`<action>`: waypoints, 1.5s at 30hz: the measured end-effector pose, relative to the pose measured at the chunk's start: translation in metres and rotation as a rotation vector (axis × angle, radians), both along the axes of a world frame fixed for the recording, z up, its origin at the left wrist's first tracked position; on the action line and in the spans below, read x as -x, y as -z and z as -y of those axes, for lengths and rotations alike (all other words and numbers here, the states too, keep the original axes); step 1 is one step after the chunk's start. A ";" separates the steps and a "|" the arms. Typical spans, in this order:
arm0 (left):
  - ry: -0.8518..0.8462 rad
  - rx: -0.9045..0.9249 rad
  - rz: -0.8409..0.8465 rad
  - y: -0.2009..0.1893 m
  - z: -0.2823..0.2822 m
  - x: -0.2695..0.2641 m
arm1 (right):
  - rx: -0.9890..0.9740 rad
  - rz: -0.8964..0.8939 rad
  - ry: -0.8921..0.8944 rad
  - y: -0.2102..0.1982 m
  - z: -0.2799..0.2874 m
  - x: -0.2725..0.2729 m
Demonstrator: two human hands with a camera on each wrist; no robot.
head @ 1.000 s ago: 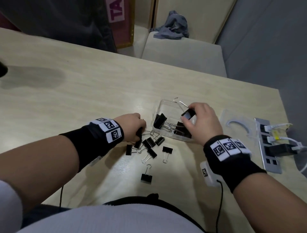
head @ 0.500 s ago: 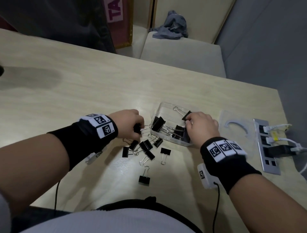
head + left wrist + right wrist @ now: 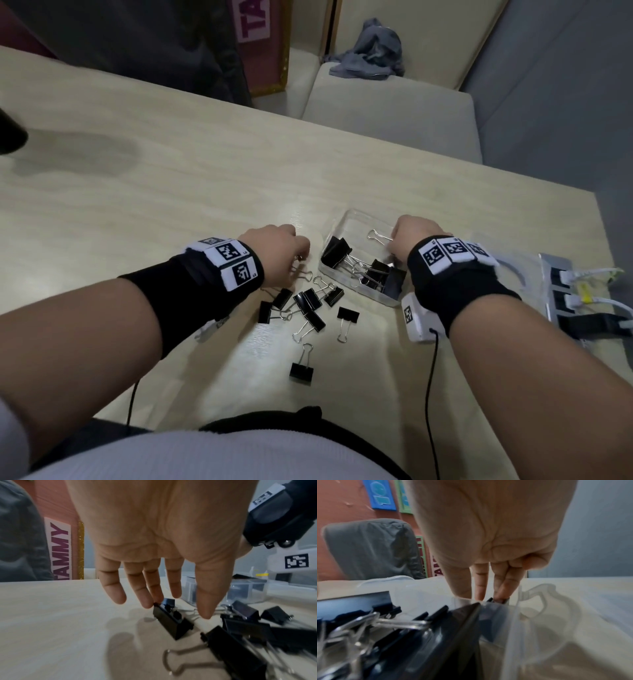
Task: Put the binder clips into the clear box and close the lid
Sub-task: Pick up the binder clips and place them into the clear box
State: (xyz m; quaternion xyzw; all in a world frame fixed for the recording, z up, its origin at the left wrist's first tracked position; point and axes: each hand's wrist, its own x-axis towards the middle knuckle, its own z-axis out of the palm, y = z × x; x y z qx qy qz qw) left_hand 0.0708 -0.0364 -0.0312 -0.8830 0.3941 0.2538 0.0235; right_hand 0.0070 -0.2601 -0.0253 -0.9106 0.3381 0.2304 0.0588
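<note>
The clear box [image 3: 346, 278] stands open on the table with several black binder clips [image 3: 375, 274] in it. My right hand [image 3: 402, 240] reaches down into the box's right end and pinches a binder clip [image 3: 490, 599] between thumb and fingers [image 3: 480, 588]; a wire handle [image 3: 376, 236] sticks out to its left. My left hand [image 3: 176, 609] hangs over the loose clips [image 3: 308, 305] left of the box. Its fingers are straight and a fingertip [image 3: 148, 603] touches one black clip [image 3: 171, 622] lying on the table. The clear lid [image 3: 510, 274] lies right of the box.
One clip [image 3: 301, 371] lies apart, nearer my body. A grey power strip [image 3: 561, 298] with plugged cables sits at the table's right edge, beyond the lid. A padded bench [image 3: 394, 102] with a grey cloth stands behind the table.
My right hand has sunk lower into the box with its clip. My left hand, curled around a clip near the box before, now has straight fingers touching a clip on the table.
</note>
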 end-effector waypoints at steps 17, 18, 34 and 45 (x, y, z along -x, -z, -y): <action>0.012 -0.011 -0.054 0.006 -0.002 -0.003 | -0.457 0.315 -0.209 -0.029 -0.018 0.032; 0.004 -0.006 -0.060 0.007 -0.002 -0.004 | -0.401 0.243 -0.243 -0.023 -0.022 0.033; -0.114 0.367 -0.088 -0.010 -0.013 -0.012 | -0.286 0.534 -0.571 0.005 -0.074 0.095; -0.181 0.281 -0.077 -0.007 -0.020 -0.010 | -0.305 0.153 -0.837 0.031 -0.117 0.113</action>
